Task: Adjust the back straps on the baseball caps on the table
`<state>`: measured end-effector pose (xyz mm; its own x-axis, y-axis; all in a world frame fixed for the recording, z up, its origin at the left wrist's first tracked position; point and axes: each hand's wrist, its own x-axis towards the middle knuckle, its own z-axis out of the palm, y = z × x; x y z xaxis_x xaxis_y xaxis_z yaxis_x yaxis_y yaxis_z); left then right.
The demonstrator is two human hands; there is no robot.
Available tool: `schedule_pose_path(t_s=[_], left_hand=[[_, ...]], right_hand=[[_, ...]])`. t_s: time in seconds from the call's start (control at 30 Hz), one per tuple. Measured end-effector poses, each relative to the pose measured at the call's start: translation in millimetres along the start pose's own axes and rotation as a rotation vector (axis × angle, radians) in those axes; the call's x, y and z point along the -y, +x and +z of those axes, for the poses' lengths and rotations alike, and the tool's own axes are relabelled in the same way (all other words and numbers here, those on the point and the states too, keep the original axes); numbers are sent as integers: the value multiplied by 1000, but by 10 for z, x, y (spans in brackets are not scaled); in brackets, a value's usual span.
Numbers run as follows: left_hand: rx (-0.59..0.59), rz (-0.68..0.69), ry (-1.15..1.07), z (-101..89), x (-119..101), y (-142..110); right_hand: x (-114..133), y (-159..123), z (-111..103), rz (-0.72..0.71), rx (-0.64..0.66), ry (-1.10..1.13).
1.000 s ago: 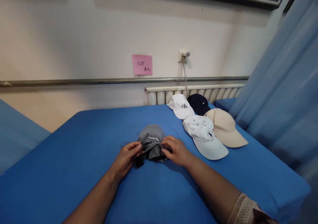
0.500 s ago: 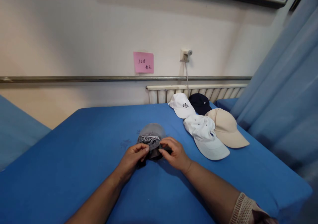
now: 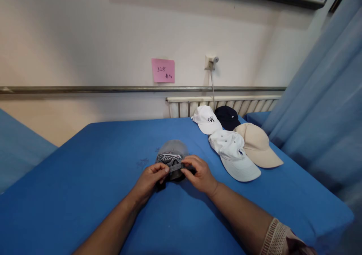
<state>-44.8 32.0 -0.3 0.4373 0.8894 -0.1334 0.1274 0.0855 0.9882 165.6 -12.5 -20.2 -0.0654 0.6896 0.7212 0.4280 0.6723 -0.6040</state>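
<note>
A grey baseball cap (image 3: pixel 174 147) with white lettering lies on the blue-covered table (image 3: pixel 93 194), its back opening towards me. Across that opening runs a narrow grey strap (image 3: pixel 175 167). My left hand (image 3: pixel 152 177) pinches the strap's left part between thumb and index finger. The strap's right end is pinched by my right hand (image 3: pixel 199 174), which covers part of the cap's right edge. What lies under the fingertips, such as a buckle, is hidden.
At the right lie a white cap (image 3: pixel 206 117), a dark navy cap (image 3: pixel 227 116), a pale cap with a small horse emblem (image 3: pixel 232 149) and a beige cap (image 3: pixel 256 142). Behind stand a radiator (image 3: pixel 181 108) and a metal rail (image 3: pixel 85 89). A blue curtain (image 3: pixel 319 96) hangs at the right.
Both hands keep their pinch on the cap's strap and have hardly moved. The strap between them looks slightly lower and flatter.
</note>
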Motion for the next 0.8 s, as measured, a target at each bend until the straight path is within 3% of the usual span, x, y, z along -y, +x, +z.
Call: schedule_pose_path(t_s=[0.4,0.8], left_hand=[[12,61,62,76,-133,-79],[27,44,130,60,-72,-68]], right_hand=[[28,7,5,-60,52,-40],[28,-6,-1,-71,80,-54]])
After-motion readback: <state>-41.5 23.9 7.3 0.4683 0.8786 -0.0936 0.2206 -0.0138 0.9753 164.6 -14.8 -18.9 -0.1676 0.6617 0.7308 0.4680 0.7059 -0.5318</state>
